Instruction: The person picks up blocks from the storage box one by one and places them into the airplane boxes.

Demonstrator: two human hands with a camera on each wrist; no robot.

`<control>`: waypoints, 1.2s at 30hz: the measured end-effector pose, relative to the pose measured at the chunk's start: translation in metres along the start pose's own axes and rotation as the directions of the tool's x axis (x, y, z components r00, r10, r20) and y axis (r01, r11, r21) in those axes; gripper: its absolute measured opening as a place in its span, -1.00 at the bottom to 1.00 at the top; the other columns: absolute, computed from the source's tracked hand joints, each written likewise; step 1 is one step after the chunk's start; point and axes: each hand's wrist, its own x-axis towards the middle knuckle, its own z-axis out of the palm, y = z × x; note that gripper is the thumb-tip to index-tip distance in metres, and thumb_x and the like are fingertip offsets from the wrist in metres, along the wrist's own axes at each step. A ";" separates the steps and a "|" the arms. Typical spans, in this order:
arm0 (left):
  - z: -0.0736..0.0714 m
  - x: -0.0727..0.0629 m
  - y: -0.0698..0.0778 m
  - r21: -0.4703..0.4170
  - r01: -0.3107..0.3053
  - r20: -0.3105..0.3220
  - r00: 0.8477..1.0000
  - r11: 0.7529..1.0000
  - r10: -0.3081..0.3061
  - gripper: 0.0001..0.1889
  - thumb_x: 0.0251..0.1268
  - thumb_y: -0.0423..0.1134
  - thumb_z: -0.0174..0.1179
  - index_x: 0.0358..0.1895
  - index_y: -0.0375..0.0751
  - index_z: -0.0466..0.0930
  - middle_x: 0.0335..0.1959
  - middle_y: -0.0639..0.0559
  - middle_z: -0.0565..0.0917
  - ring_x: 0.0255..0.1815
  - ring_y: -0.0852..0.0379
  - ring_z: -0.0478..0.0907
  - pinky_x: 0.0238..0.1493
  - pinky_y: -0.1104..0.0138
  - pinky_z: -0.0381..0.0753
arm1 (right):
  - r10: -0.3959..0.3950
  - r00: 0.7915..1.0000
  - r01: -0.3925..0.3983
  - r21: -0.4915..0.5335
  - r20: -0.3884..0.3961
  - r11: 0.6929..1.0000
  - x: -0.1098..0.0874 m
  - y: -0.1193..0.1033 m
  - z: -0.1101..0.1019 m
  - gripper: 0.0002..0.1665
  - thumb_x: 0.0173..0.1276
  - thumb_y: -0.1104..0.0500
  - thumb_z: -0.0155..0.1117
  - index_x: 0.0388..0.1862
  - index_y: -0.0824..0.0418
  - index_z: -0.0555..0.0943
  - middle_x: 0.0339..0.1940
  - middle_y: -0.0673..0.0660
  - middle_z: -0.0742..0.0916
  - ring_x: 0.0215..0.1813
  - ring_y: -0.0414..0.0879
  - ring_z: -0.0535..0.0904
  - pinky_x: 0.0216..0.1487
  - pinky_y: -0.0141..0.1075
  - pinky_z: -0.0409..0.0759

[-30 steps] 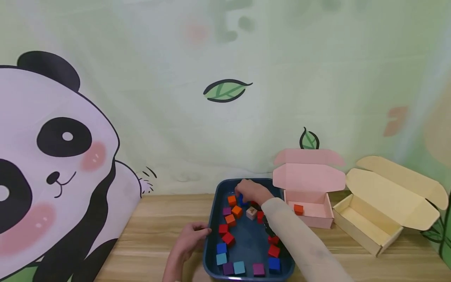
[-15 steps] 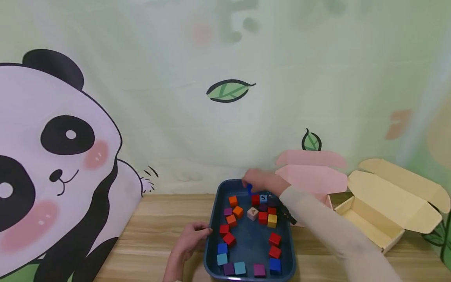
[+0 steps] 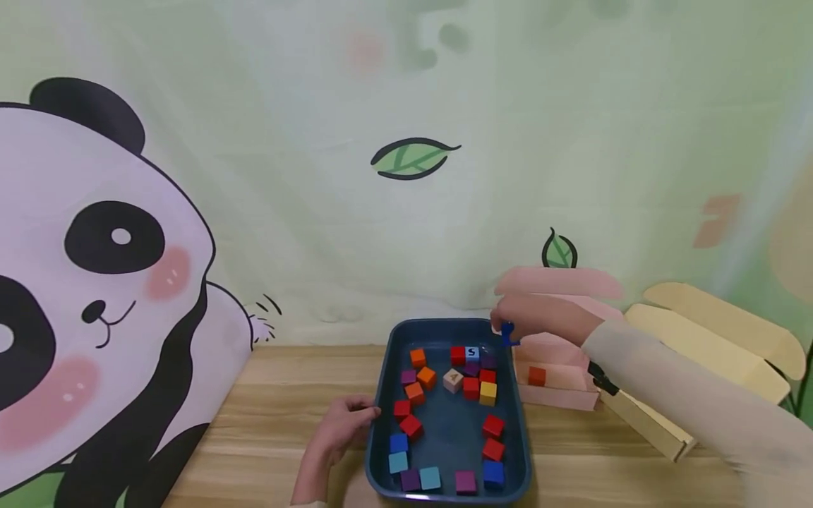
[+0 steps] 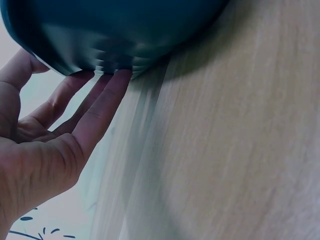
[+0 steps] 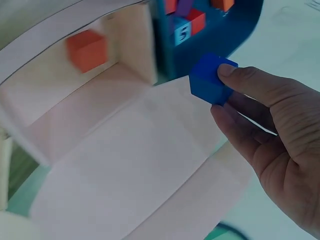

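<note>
My right hand point(image 3: 540, 315) pinches a blue cube block point(image 5: 207, 80) between thumb and fingertips. It hangs above the tray's back right corner, close to the raised lid of the pink box point(image 3: 559, 401). An orange block point(image 5: 87, 50) lies inside that box. With thumb at the rim and fingertips against the outer wall, my left hand point(image 4: 55, 145) grips the left side of the dark blue tray point(image 3: 449, 496). Several coloured blocks lie in the tray, among them a yellow block point(image 3: 488, 393), a plain wooden block point(image 3: 453, 380) and a light blue block marked 5 point(image 3: 472, 353).
Right of the pink box stands a cream box point(image 3: 654, 427) with its lid raised, partly hidden by my right sleeve. All stand on a wooden table point(image 3: 273, 409). Behind it hangs a green cloth backdrop point(image 3: 305, 212) with a panda print.
My right hand has lifted the blue block from the back of the tray and carried it rightward to the pink box's side. My left hand has stayed at the tray's left rim.
</note>
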 end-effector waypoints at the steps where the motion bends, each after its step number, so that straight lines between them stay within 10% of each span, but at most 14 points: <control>1: 0.000 0.001 0.001 0.000 0.002 -0.001 1.000 1.000 -0.002 -0.63 0.38 -0.23 0.28 0.13 -0.41 0.61 0.03 -0.21 0.59 -0.09 0.01 0.60 -0.03 0.16 0.73 | -0.001 1.000 0.001 0.025 0.000 1.000 -0.005 0.004 0.003 -0.71 0.17 0.06 0.60 -0.11 -0.01 0.78 -0.25 -0.09 0.78 -0.22 -0.16 0.58 -0.06 -0.22 0.65; 7: 0.000 0.000 0.003 -0.004 0.021 -0.002 1.000 1.000 -0.021 -0.62 0.38 -0.25 0.28 0.16 -0.42 0.59 0.05 -0.22 0.58 -0.05 0.00 0.60 0.01 0.15 0.71 | 0.039 0.998 -0.048 0.234 0.044 0.971 -0.033 0.018 0.024 -0.81 0.17 0.26 0.57 -0.30 0.10 0.70 -0.47 -0.07 0.67 -0.41 -0.19 0.49 -0.30 -0.37 0.59; 36: -0.001 0.002 0.002 -0.020 0.040 0.026 0.999 0.999 -0.040 -0.64 0.41 -0.23 0.27 0.13 -0.40 0.62 0.04 -0.21 0.58 -0.12 0.02 0.64 0.00 0.12 0.73 | 0.008 0.981 -0.055 0.238 0.192 0.970 -0.051 0.006 0.071 -0.77 0.12 0.23 0.63 -0.24 0.10 0.77 -0.34 -0.01 0.76 -0.37 -0.25 0.52 -0.22 -0.40 0.65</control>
